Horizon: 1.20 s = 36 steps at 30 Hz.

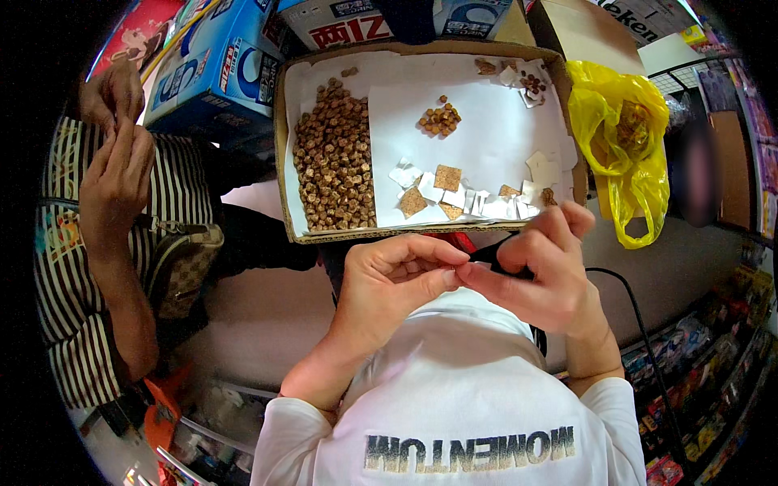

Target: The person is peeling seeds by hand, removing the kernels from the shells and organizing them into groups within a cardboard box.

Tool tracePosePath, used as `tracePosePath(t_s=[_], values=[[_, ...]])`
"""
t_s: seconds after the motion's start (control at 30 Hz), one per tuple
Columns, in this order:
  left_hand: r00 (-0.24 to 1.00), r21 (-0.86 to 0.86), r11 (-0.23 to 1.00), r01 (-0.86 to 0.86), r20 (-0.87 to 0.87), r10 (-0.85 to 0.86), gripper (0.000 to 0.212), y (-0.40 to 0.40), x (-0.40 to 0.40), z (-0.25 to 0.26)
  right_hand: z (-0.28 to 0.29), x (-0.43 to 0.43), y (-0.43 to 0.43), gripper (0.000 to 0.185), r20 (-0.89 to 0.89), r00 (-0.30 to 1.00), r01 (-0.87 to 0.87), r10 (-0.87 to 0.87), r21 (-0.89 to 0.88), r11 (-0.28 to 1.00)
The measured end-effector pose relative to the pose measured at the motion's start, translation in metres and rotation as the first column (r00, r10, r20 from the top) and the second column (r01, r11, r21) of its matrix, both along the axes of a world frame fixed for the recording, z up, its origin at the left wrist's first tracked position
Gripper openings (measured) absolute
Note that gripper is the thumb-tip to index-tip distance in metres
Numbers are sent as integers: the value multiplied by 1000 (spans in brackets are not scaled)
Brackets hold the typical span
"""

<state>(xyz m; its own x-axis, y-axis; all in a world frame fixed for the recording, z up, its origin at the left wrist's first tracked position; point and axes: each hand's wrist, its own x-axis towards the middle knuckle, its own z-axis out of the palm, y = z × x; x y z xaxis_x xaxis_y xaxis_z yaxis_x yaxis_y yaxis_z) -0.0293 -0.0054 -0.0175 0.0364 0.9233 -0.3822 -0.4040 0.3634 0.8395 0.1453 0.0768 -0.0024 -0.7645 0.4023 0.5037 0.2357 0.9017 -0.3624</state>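
In front of me is a shallow cardboard tray point(281, 152) lined with white paper. A large heap of brown faceted pieces point(334, 164) fills its left side, and a small pile of lighter brown pieces point(441, 119) sits near its middle. Square brown speckled pieces point(448, 178) and white paper scraps point(430, 186) lie along the near edge. My left hand point(389, 279) is just outside that edge, thumb and forefinger pinched on something tiny, mostly hidden. My right hand point(541, 267), fingers curled and slightly blurred, meets those fingertips; what it holds is unclear.
Dark red-brown bits point(532, 84) lie in the tray's far right corner. A yellow plastic bag point(620, 133) stands right of the tray. Blue printed cartons point(225, 67) stand behind and left. At left, another person's hands point(118, 140) are close together. Packaged goods point(699, 376) line the lower right.
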Motion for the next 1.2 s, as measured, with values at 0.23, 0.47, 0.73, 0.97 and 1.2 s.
tracePosePath(t_s=[0.23, 0.47, 0.73, 0.97, 1.2], values=[[998, 68, 998, -18, 66, 13, 14, 4, -2, -2, 5, -2, -12, 34, 6, 998, 55, -58, 245, 968], [985, -27, 986, -164, 44, 165, 13, 3, 6, -2, 4, -2, -3, 24, -104, 983, 99, -151, -390, 916], [988, 196, 976, -92, -100, 114, 14, -1, 7, -4, -11, -1, -12, 14, -184, 958, -12, -221, -794, 608], [955, 221, 959, -179, -197, 224, 12, 2, 23, 3, -23, -3, -26, 22, -238, 933, 186, -271, -326, 927], [975, 371, 913, -167, -73, 208, 16, 0, 21, -11, -40, -14, -40, 13, -498, 716, -367, -489, -865, 343]])
